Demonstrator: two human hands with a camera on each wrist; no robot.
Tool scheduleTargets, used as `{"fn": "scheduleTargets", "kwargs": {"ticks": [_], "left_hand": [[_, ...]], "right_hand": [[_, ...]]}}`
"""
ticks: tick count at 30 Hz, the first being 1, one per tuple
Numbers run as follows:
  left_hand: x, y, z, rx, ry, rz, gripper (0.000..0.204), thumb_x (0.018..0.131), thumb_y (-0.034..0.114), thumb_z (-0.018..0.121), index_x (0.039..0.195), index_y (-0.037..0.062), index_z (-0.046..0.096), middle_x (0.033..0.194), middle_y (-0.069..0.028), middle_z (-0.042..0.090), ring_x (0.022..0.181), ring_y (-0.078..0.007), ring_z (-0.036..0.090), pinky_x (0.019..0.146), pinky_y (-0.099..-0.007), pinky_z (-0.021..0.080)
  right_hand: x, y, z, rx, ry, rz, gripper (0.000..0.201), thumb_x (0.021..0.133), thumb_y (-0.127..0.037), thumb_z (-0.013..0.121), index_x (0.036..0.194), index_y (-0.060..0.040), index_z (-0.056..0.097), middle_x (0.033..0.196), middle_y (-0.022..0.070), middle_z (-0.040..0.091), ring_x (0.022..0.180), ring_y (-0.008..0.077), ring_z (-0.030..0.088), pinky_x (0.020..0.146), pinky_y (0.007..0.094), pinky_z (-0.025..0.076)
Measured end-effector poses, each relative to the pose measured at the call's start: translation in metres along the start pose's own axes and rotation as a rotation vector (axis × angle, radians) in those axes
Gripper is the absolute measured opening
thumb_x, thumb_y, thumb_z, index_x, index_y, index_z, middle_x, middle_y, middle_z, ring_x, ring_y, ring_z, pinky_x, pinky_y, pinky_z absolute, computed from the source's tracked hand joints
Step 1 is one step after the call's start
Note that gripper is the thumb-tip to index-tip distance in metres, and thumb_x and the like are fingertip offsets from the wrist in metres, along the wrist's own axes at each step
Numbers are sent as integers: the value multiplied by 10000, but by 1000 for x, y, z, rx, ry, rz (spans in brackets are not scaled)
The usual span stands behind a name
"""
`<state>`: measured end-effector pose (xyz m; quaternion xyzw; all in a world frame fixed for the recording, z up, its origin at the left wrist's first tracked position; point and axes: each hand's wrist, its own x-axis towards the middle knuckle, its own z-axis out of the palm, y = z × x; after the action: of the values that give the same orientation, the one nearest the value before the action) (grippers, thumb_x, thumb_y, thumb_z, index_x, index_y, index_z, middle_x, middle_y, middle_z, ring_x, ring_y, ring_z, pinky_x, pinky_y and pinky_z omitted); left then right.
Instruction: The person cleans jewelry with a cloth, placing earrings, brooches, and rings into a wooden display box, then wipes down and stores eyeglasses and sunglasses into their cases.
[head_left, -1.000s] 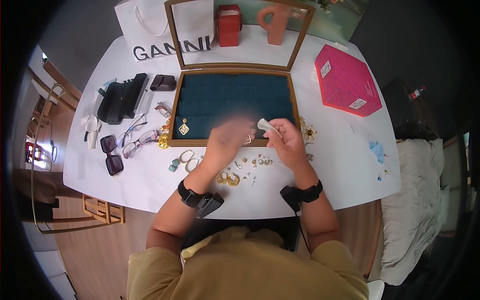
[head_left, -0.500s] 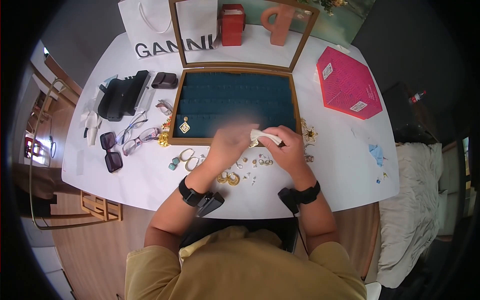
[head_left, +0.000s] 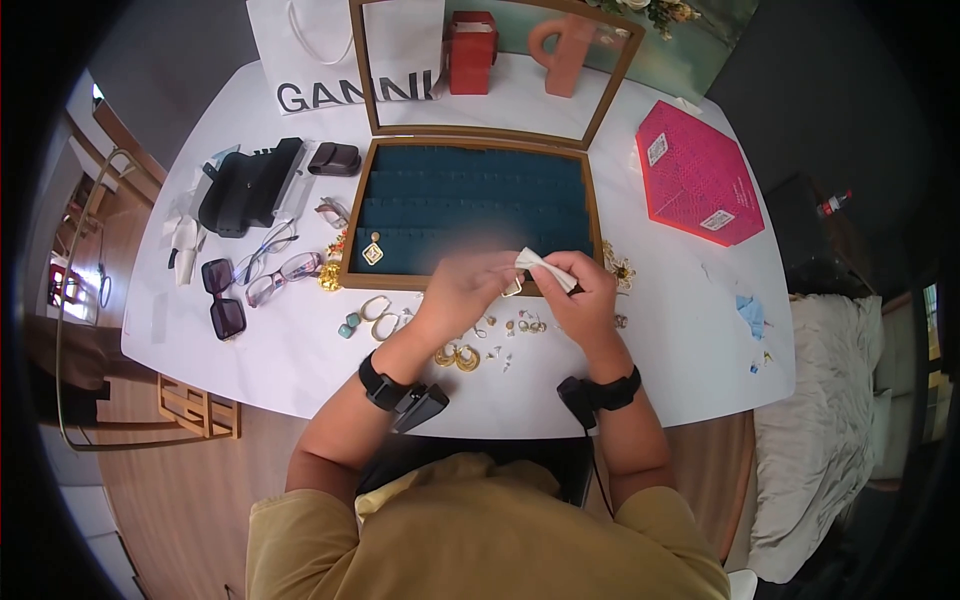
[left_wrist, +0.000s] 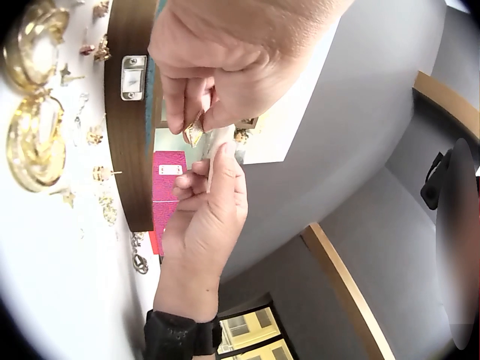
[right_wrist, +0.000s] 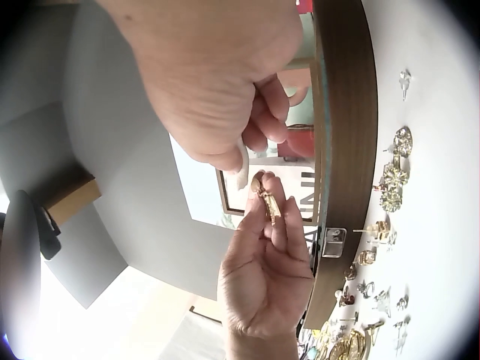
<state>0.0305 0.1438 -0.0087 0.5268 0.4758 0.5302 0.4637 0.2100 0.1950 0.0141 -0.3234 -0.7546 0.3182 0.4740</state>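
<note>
Jewelry case [head_left: 470, 190] sits open, both hands by its front edge. Right hand [head_left: 580, 290] pinches a folded white cloth [head_left: 543, 270]; left hand [head_left: 468, 290] pinches a gold drop earring [right_wrist: 270, 206] just beside it (head view gives a sliver, right wrist shows top and drop).

On the worktop [head_left: 690, 330] I see from afar a case [head_left: 470, 185] with sunglasses [head_left: 227, 318] left, box [head_left: 698, 180] right, paper bag [head_left: 300, 55] behind, earrings [head_left: 468, 365] in front.

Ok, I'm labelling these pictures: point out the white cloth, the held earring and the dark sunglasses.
White cloth [head_left: 546, 268], head view: middle of its folds.
Held earring [right_wrist: 271, 208], right wrist view: its lower gold piece.
Dark sunglasses [head_left: 228, 318], head view: lower lens in the picture.
</note>
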Motion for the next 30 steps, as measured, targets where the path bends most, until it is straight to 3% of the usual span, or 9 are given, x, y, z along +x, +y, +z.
{"fn": "scheduleTargets", "kwargs": {"ticks": [9,13,18,22,28,30], "left_hand": [[-1,0,1,-80,-66,-101,228,910,-3,613,1136,-28,626,1007,-84,698,914,-87,645,802,-220,523],[1,-11,-1,-32,-10,-35,207,922,-5,590,1124,-22,631,1024,-89,694,907,-97,648,793,-222,526],[2,-9,-6,-153,18,-32,191,940,49,583,1111,-14,640,1031,-97,697,876,-100,653,765,-209,523],[3,2,-6,-278,94,-196,194,940,81,597,1108,-2,647,1030,-99,701,872,-94,654,746,-194,516],[3,-3,-6,-313,69,-157,191,934,89,612,1099,-1,649,1017,-102,705,878,-95,656,744,-196,519],[4,-7,-6,-280,68,-129,183,934,82,610,1092,-1,648,1019,-107,704,884,-100,658,748,-201,521]], "right_hand": [[-1,1,2,16,-89,-2,151,801,-103,760,869,-8,664,750,79,670,635,125,622,572,249,477],[-3,3,5,134,-40,32,152,796,-102,762,868,-12,664,745,81,669,627,127,621,570,248,476],[-2,-6,0,37,-201,41,147,793,-104,759,860,-16,662,745,84,676,630,117,630,570,245,481],[-3,-2,0,0,-339,-28,148,791,-107,754,850,-13,656,732,84,676,612,117,630,563,246,482],[-2,-5,2,59,-233,113,161,787,-120,755,851,-12,654,728,84,677,608,115,629,563,251,484],[-3,-3,2,32,-312,86,166,790,-126,756,854,-12,653,727,82,678,611,105,626,561,250,482]]}}
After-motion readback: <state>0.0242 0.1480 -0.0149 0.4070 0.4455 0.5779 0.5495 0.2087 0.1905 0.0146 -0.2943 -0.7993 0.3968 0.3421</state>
